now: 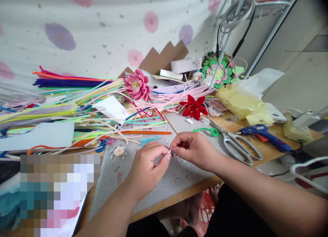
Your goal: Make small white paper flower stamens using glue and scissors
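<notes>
Left of the silver metal scissors [226, 136], my left fingers [162, 163] and right fingers [181, 152] pinch a tiny white sliver [170, 150] between them, its material and long axis unclear.

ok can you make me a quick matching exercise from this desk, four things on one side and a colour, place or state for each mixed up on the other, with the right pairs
Column one
1. scissors
2. small white piece
3. glue gun
4. red flower

Column two
A. blue, with an orange-red trigger
B. pointed petals, yellow at the centre
C. silver metal
D. at the fingertips, where the left hand and right hand meet

Right pairs: 1-C, 2-D, 3-A, 4-B
</notes>
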`<move>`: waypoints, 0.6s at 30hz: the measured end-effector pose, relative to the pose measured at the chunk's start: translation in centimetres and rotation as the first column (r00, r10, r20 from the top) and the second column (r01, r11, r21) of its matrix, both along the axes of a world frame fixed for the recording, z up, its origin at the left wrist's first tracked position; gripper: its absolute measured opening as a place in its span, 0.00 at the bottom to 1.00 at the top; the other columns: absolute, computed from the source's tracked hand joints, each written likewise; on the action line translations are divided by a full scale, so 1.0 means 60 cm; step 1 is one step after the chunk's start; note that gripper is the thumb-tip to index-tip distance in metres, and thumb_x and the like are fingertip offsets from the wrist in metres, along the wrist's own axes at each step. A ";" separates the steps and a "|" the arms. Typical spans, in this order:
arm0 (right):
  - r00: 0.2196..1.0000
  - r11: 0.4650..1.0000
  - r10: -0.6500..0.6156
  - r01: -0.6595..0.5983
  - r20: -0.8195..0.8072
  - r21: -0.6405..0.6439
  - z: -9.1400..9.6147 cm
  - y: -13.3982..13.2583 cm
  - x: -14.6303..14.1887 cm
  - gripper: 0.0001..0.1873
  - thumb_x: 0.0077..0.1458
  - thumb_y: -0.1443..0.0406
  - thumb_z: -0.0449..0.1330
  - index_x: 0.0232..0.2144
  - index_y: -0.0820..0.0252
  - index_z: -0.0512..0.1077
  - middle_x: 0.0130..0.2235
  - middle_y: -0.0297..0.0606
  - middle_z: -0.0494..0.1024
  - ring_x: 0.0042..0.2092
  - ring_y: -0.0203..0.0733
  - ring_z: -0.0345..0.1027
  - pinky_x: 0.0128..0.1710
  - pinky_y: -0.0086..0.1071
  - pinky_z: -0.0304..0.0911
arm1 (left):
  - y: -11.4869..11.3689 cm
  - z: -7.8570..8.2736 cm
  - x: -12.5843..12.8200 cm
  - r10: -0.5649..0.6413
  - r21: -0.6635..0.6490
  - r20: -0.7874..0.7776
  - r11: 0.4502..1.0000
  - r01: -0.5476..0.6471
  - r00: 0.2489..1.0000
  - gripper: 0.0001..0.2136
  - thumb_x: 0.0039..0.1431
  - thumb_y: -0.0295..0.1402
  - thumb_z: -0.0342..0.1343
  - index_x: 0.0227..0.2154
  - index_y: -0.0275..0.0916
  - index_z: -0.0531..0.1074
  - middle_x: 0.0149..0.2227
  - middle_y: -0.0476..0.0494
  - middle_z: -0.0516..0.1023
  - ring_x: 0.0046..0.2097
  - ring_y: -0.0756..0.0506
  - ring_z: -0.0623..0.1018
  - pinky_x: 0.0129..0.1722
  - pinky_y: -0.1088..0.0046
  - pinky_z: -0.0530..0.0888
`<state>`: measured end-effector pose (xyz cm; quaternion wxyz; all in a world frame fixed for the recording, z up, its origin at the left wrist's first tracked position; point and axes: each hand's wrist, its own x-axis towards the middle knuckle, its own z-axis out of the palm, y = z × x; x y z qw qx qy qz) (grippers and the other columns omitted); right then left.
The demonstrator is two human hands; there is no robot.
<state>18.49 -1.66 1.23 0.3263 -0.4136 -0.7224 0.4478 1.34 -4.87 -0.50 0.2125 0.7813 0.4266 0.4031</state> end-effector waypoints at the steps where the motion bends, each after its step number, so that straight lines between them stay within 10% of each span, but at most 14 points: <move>1: 1.000 1.000 -0.002 0.002 -0.012 -0.022 0.000 0.001 0.000 0.04 0.48 0.68 0.60 0.24 0.63 0.74 0.24 0.33 0.77 0.25 0.31 0.66 0.23 0.23 0.59 | 0.000 0.000 0.000 0.003 0.002 0.004 1.000 -0.003 1.000 0.08 0.58 0.26 0.51 0.25 0.38 0.71 0.26 0.48 0.73 0.31 0.48 0.72 0.34 0.70 0.68; 18: 0.996 0.999 0.038 -0.040 -0.078 -0.033 0.003 -0.003 0.007 0.11 0.46 0.60 0.66 0.23 0.61 0.71 0.23 0.32 0.72 0.26 0.33 0.63 0.26 0.27 0.60 | -0.004 0.002 -0.003 -0.053 0.068 -0.023 0.996 0.054 0.998 0.07 0.60 0.26 0.50 0.28 0.38 0.71 0.27 0.48 0.72 0.32 0.48 0.71 0.34 0.70 0.67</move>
